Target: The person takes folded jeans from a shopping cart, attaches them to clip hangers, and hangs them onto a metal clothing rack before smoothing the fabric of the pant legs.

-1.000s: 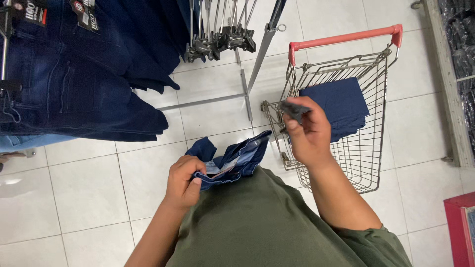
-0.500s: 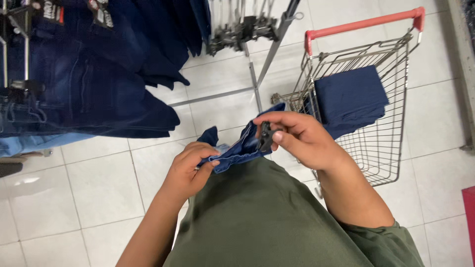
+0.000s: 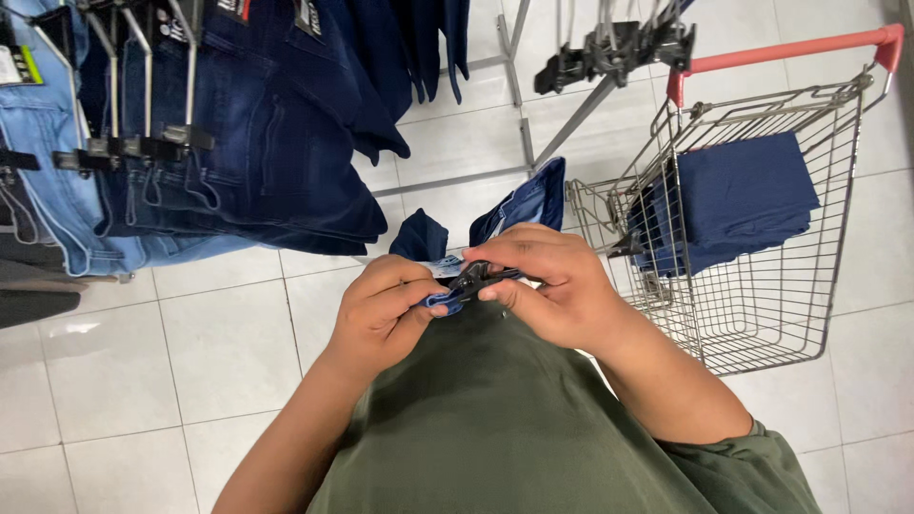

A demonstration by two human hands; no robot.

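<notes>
Both hands pinched shut on the jeans (image 3: 519, 205) — left hand (image 3: 386, 314) grips the waistband, right hand (image 3: 552, 286) squeezes a black clip (image 3: 473, 278) onto it.

A floor (image 3: 228, 352) of pale square tiles with thin grey joints is seen under everything. A wire shopping cart (image 3: 790, 295) with a red handle is placed on it at the right, and folded dark blue cloth (image 3: 743, 200) is kept inside the cart. The metal legs of a clothes rack (image 3: 519, 105) are set on the tiles at the top, and a grey base bar (image 3: 447, 181) is laid flat along the floor.
</notes>
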